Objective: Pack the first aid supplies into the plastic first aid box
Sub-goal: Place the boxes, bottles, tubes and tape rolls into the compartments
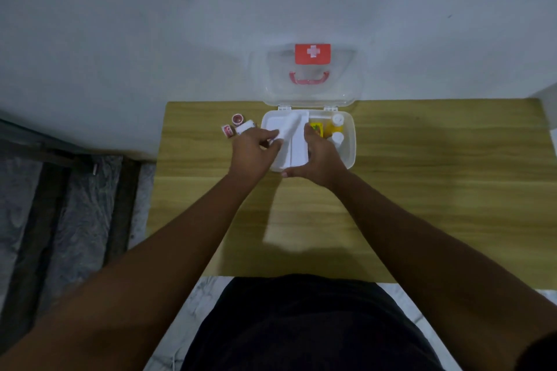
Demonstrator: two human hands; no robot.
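Hands meet over the open first aid box [349, 141] on the wooden table [422, 190]. The left hand [253, 149] pinches a white gauze strip [289, 126] that runs up from its fingertips across the white inner tray [297, 147]. The right hand [321, 156] grips that tray's near right edge, thumb curled under. Beyond its knuckles sit a yellow packet [316, 128] and white-capped bottles [337, 120]. Small tape rolls [238, 119] lie just past the left hand, outside the box; the clear lid [310, 75] stands upright behind.

Clear plastic box [346, 156] open, lid [310, 75] upright at 12 o'clock. Bottles [337, 123] inside at 3 o'clock. Three tape rolls [238, 126] outside at 9 o'clock.
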